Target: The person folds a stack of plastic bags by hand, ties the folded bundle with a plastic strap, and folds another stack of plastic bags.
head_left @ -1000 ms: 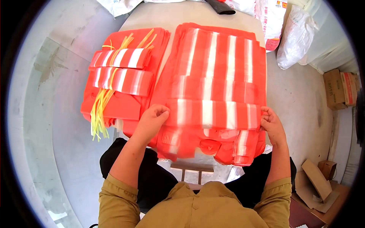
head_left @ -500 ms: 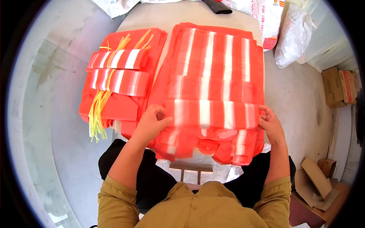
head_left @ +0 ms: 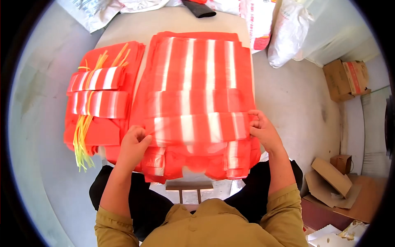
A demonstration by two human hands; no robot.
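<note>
A large stack of red plastic sheets with white stripes (head_left: pixel 199 66) lies on the table in front of me. Across its lower part runs a folded striped band (head_left: pixel 197 128). My left hand (head_left: pixel 138 142) pinches the band's left end between thumb and fingers. At the right end, my right hand (head_left: pixel 261 127) grips the band's edge with thumb and bent fingers. To the left is a smaller red stack (head_left: pixel 103 133) bearing two folded striped bundles (head_left: pixel 98 79) and yellow strips (head_left: pixel 83 138).
White printed sacks (head_left: pixel 259 24) and a black tube-like object (head_left: pixel 199 9) are at the table's (head_left: pixel 135 24) far side. A white bag (head_left: pixel 290 33) stands at the right. Cardboard boxes (head_left: pixel 339 82) and an open carton (head_left: pixel 329 181) are on the right.
The view has shifted, so the stacks appear further left. The folded band's left end now sits slightly lower and the band is tilted. Both hands remain at its ends.
</note>
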